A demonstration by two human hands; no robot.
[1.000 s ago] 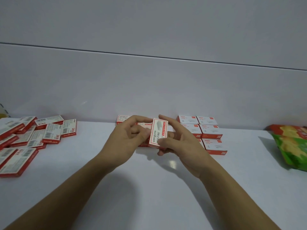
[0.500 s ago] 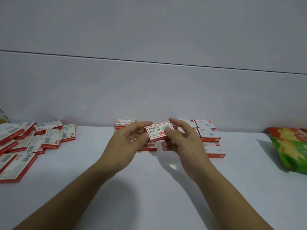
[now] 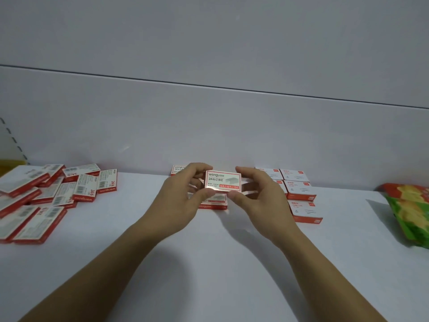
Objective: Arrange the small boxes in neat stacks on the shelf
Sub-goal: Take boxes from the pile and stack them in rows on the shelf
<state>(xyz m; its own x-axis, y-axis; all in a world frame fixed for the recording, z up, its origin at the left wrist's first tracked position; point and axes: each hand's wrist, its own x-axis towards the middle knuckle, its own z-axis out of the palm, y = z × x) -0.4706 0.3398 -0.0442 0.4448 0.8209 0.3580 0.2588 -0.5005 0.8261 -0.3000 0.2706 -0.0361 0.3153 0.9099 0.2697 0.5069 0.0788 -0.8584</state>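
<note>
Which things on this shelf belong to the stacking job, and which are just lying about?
Job: held box, pinched by left hand and right hand; stack below it; loose boxes at left; stacked boxes at right.
Lying about: snack bag at right; yellow object at far left edge.

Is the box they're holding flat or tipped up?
Tipped up: the small red-and-white cardboard box shows the camera its printed face, pinched between left hand and right hand.
</note>
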